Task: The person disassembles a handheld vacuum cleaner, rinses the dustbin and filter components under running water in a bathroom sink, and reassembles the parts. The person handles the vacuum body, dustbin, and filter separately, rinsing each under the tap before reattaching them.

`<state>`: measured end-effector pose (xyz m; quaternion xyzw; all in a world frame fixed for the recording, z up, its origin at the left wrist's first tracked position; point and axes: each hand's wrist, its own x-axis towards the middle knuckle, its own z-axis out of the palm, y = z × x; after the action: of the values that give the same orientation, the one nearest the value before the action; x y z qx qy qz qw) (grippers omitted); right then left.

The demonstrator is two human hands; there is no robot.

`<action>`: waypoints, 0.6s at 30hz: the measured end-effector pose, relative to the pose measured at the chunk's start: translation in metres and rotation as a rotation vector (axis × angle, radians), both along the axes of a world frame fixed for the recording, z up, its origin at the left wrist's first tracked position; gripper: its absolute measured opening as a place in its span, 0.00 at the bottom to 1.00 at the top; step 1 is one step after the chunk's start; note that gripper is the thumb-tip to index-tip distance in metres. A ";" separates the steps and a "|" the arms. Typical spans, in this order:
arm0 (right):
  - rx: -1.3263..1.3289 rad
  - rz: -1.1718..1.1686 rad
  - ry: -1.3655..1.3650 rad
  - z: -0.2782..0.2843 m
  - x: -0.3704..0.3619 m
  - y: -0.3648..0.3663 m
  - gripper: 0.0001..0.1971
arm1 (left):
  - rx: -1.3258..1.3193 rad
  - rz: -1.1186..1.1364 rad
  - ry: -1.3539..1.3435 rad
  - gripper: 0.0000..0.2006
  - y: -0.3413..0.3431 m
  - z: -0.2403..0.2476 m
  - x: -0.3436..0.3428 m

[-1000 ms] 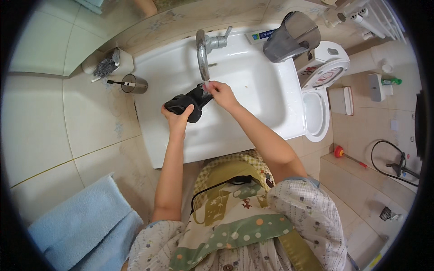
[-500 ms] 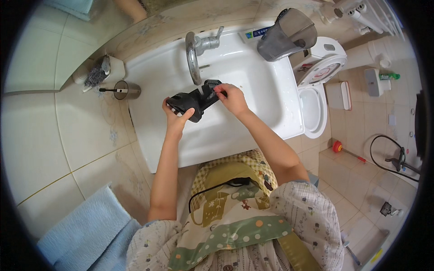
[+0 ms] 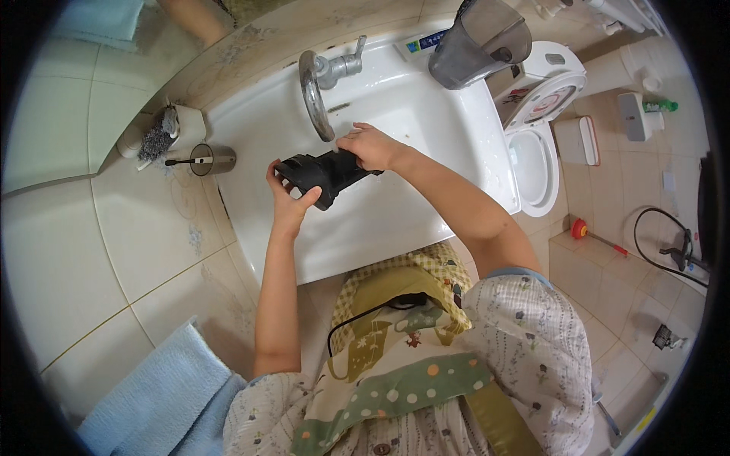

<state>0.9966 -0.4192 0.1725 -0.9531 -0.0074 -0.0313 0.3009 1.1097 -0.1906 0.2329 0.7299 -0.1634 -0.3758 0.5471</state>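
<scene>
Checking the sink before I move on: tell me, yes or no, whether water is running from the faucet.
No: the chrome faucet shows no stream beneath its spout, above the white sink.

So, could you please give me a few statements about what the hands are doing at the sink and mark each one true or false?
1. Both hands hold the black object above the white sink. True: the left hand grips one end and the right hand the other.
2. The black object lies on the floor. False: it is held up over the basin.
3. The chrome tap curves over the basin just beyond the hands. True.
4. The toilet stands on the person's left. False: it is to the right of the sink.
5. A blue towel hangs at the lower left. True.
</scene>
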 end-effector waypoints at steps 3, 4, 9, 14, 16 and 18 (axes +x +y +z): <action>0.194 -0.012 0.211 0.026 0.003 0.003 0.21 | 0.004 -0.005 0.032 0.54 -0.001 0.011 0.003; 0.304 -0.018 0.363 0.037 0.004 0.002 0.22 | 0.001 -0.007 0.038 0.54 0.000 0.007 0.003; 0.325 -0.028 0.268 0.038 0.006 -0.006 0.17 | -0.052 -0.007 0.123 0.54 0.000 0.008 0.004; 0.215 0.053 0.275 0.047 0.011 -0.008 0.17 | -0.069 -0.041 0.093 0.54 -0.002 0.008 0.013; 0.153 0.050 0.234 0.056 0.016 0.002 0.19 | -0.078 -0.040 0.172 0.55 -0.003 0.007 0.010; 0.141 0.063 0.304 0.062 0.018 0.006 0.19 | -0.071 -0.060 0.172 0.54 -0.003 0.005 0.010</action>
<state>1.0149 -0.4130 0.2342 -0.9228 0.0104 0.1222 0.3654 1.1192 -0.1934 0.2382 0.6699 -0.1509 -0.4472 0.5732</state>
